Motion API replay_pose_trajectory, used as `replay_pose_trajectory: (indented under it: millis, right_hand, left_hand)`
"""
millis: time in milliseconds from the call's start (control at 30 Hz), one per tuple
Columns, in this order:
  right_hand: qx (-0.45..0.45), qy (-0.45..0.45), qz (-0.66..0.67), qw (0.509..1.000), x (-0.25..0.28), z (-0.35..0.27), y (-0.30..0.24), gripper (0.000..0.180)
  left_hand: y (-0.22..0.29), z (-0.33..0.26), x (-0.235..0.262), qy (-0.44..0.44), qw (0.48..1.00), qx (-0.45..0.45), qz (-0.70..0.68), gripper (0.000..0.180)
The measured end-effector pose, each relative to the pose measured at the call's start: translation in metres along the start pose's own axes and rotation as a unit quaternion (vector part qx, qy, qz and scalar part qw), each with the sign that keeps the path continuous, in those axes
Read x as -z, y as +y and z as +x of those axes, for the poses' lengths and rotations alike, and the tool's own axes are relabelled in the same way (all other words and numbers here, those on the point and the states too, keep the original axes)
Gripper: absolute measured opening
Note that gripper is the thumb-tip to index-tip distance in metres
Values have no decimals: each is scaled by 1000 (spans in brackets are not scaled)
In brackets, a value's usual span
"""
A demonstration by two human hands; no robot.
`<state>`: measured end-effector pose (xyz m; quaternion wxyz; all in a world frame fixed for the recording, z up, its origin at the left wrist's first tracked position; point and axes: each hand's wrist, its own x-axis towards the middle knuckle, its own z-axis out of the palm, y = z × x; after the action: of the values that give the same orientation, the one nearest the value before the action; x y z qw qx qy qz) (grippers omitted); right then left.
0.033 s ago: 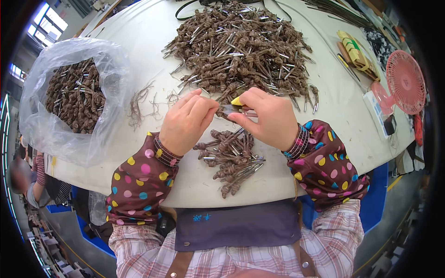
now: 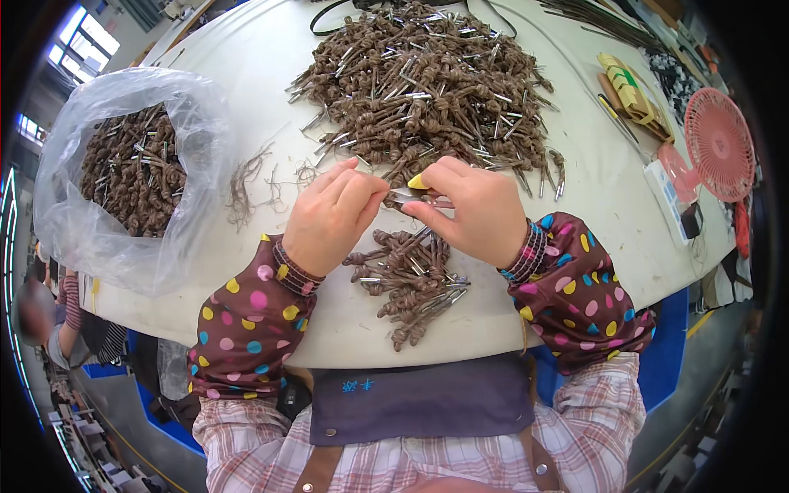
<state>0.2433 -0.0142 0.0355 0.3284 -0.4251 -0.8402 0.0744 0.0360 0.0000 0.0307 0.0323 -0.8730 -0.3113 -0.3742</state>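
My left hand (image 2: 333, 215) is closed, its thumb and forefinger pinching a brown knotted cord (image 2: 393, 203) that is mostly hidden by the fingers. My right hand (image 2: 477, 205) grips small thread snips (image 2: 417, 181) with a yellow end, and their blades meet the cord at the left fingertips. A silvery tip shows beneath the right fingers. Below both hands lies a small pile of brown knotted cords with metal tips (image 2: 408, 287). Just beyond them rises a far larger heap of the same cords (image 2: 419, 90).
At the left stands a clear plastic bag (image 2: 62, 189) holding more knotted cords. Loose brown thread scraps (image 2: 242, 193) lie beside it on the white table (image 2: 246, 107). To the right are a pink fan (image 2: 719, 144), a white power strip (image 2: 667, 201) and a yellow-handled tool (image 2: 612, 111).
My right hand and the snips have shifted very slightly left. My left hand stays in place.
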Motion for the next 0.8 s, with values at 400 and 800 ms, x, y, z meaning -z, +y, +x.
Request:
replay_pose_trajectory:
  millis: [400, 800]
  right_hand:
    - [49, 20, -86, 995, 1, -1, -4, 22]
    - [-167, -103, 331, 923, -16, -2, 25, 35]
  left_hand:
    - [2, -2, -8, -23, 999, -30, 33, 15]
    - [-10, -11, -7, 28, 949, 270, -158, 11]
